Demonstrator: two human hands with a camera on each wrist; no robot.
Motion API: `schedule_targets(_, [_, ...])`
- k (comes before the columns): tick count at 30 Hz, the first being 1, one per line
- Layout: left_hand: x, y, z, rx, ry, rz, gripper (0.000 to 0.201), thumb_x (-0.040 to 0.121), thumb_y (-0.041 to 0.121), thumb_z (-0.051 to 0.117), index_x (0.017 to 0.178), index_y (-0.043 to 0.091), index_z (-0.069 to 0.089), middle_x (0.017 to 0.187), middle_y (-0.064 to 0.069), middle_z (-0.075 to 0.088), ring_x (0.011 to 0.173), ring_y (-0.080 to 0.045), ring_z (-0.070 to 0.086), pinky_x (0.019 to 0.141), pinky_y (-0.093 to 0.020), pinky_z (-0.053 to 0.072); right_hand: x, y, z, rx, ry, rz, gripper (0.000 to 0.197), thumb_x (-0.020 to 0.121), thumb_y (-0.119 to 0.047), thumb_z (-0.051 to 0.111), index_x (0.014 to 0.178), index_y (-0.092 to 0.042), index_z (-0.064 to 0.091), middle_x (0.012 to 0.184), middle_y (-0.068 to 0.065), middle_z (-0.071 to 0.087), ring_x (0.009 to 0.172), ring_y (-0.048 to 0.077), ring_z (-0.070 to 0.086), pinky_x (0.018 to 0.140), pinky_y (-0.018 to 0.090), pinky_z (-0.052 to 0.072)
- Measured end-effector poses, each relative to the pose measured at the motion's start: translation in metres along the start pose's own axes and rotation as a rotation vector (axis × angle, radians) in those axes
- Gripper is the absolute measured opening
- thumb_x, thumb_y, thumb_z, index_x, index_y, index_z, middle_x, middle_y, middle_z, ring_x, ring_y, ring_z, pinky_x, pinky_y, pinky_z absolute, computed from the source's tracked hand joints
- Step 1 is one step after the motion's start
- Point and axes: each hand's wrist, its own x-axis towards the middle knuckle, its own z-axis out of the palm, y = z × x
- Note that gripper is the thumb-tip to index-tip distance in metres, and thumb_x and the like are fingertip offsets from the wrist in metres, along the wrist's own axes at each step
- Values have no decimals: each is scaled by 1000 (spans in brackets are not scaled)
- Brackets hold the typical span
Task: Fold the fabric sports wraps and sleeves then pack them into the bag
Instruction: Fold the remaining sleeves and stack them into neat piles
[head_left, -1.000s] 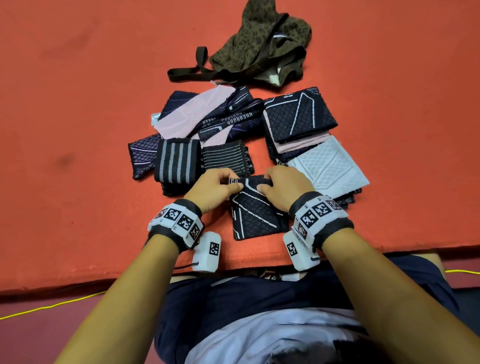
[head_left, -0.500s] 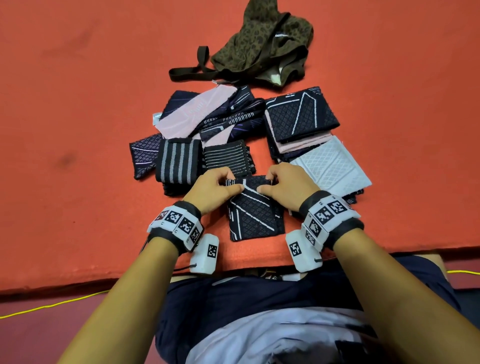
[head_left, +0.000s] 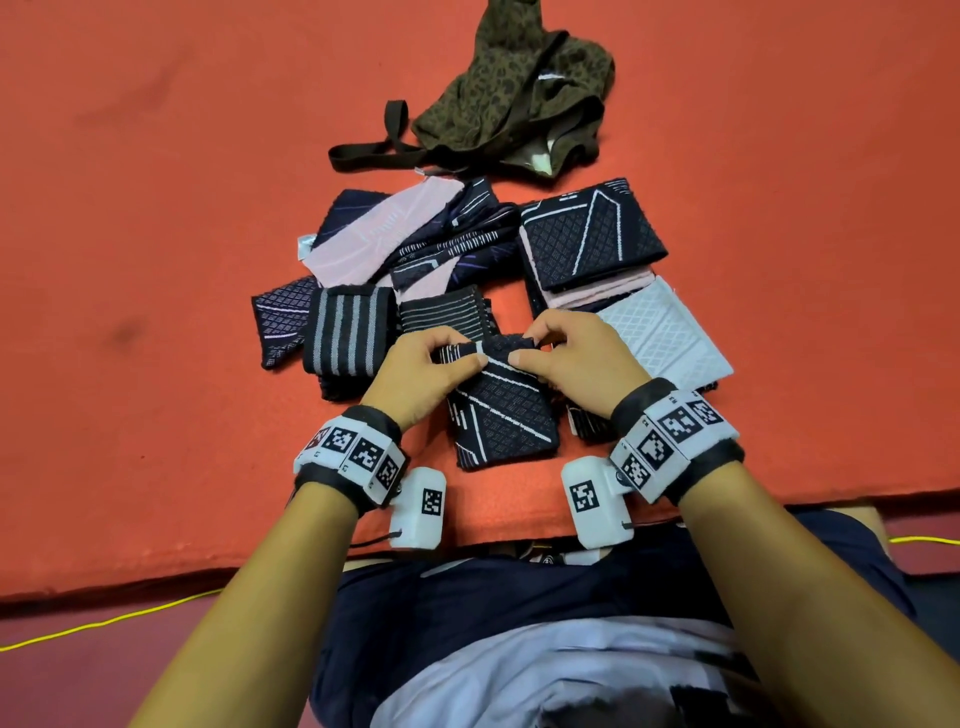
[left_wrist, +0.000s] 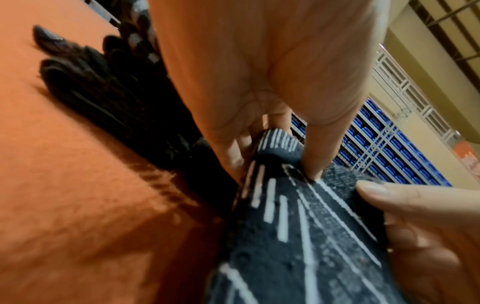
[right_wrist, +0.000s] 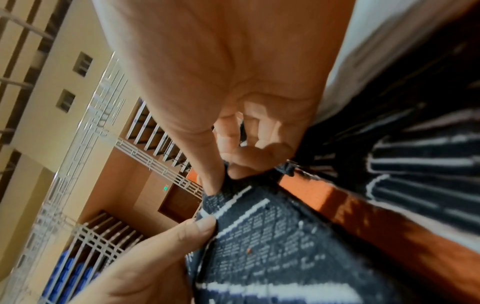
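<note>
Both your hands, left (head_left: 423, 371) and right (head_left: 582, 364), pinch the dark sleeve's (head_left: 501, 415) far edge; your knuckles hide it overhead, while wrist views show pinching fingertips (left_wrist: 313, 164).

Legible text: none. Wrist bands (head_left: 353, 453) and the white camera housings (head_left: 422, 508) carry square black-and-white coded markers, no readable letters or numbers. Small green wall sign (right_wrist: 165, 187) over a door: too small to read. Fabric label (head_left: 304, 246): blank.

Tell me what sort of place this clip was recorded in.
Probably an indoor sports hall or arena: rows of blue seats behind white railings, and an orange mat where both hands fold a dark sleeve.
</note>
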Motion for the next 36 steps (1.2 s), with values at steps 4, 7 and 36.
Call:
schedule_targets(4, [-3, 10, 6, -138, 73, 43, 9, 84, 11, 77, 85, 15, 69, 81, 0, 69, 77, -14, 64, 76, -32, 55, 2, -5, -10, 138, 28, -5, 13, 80, -17, 78, 79, -19, 66, 74, -7, 66, 65, 7, 58, 70, 30, 49])
schedule_targets(7, [-2, 11, 13, -317, 113, 41, 23, 79, 7, 78, 93, 20, 67, 93, -6, 71, 85, -18, 65, 75, -29, 54, 1, -5, -16, 250, 60, -15, 14, 85, -6, 72, 91, -14, 63, 78, 0, 67, 61, 9, 60, 60, 24, 49])
schedule_targets(36, [-20, 9, 26, -424, 97, 25, 28, 102, 16, 52, 128, 7, 59, 120, -6, 70, 110, -18, 67, 91, -27, 53, -7, 12, -13, 38, 2, -76, 29, 97, -40, 60, 105, -13, 65, 56, -6, 63, 46, 11, 59, 58, 25, 46])
